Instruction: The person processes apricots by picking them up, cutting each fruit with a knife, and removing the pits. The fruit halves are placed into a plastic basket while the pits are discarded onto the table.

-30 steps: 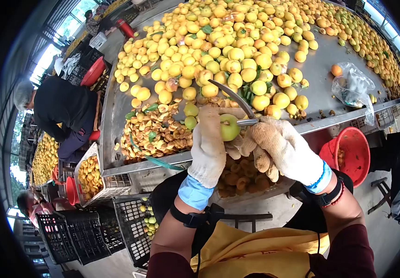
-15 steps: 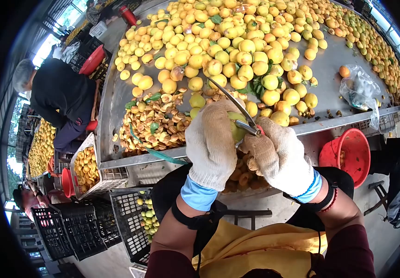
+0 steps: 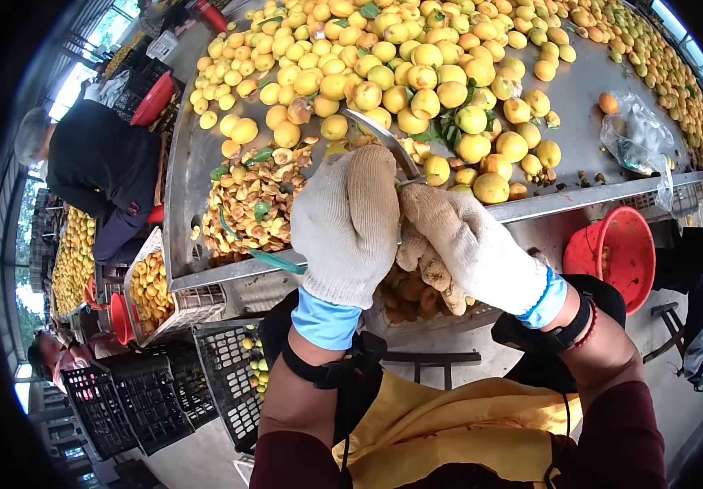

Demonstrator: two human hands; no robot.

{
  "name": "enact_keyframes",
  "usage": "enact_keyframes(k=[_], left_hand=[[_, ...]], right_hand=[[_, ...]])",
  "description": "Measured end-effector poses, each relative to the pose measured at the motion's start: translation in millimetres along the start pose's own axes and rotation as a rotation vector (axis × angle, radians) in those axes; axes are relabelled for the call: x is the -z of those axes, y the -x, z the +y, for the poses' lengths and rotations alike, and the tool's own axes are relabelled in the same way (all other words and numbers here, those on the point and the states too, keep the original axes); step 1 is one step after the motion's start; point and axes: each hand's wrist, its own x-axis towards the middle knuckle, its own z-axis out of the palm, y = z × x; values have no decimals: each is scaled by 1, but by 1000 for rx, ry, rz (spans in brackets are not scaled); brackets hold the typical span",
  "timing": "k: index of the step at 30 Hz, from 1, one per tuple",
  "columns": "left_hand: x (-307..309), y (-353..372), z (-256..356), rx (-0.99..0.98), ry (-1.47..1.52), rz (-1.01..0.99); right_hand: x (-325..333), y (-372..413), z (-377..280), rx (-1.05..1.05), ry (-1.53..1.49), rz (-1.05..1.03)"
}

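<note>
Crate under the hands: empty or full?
Not empty: fruit shows in the crate below the left hand and right hand. They hide part of it, so I cannot tell whether it is full.

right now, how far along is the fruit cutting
Looks done: the scraps heaped on the table and the cut-looking fruit in the crate under your hands. In hand: your right grip has the knife; whatever your left grip has is hidden. Left: the big pile of whole fruit, so probably far from finished.
</note>
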Motion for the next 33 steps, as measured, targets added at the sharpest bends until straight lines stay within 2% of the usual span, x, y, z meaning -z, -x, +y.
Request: enact_keyframes(k=[2, 3, 4, 6, 7, 8, 10, 11, 12, 15, 16, 18, 19, 20, 22, 24, 26, 31, 33], left_hand=[[-3, 1, -4, 53, 62, 0], [-4, 3, -6, 106, 120, 4], [-4, 6, -12, 106, 120, 3], [-6, 7, -13, -228, -355, 44], [-2, 3, -2, 9, -65, -143], [-1, 1, 5, 4, -63, -142], [-1, -2, 15, 422, 265, -237], [-3, -3, 17, 414, 266, -237], [-6, -1, 18, 419, 387, -203], [-11, 4, 16, 435, 748, -90], [-10, 2, 13, 433, 746, -85], [-9, -5, 8, 626, 999, -104], [-8, -6, 9, 697, 1084, -76], [-10, -7, 12, 694, 1084, -77], [-11, -4, 17, 590, 793, -38], [-9, -1, 18, 539, 838, -22], [-13, 2, 22, 390, 571, 35], [-18, 3, 18, 357, 606, 140], [-14, 1, 23, 504, 687, 89]], right_hand=[[8, -2, -2, -198, -179, -191], [2, -3, 2, -28, -192, -148], [7, -3, 5, -28, -193, -147], [20, -2, 6, -151, -451, -409], [21, 1, 4, -148, -450, -404], [22, 4, -1, -136, -383, -386], [23, 9, -9, -107, -252, -345], [34, 6, -8, -200, -400, -472], [39, 7, -7, -195, -397, -472], [48, 9, -4, 71, -557, -135], [48, 8, -5, 159, -607, -22], [50, 1, -13, 166, 103, 259], [49, 2, -10, 194, 57, 260], [45, 6, -3, 217, 13, 259], [24, 21, -7, 119, -6, 154], [13, 21, 12, 218, 49, 63], [6, 26, 12, 24, -48, 31], [2, 31, 14, 42, 23, -31], [1, 31, 14, 50, 25, -37]])
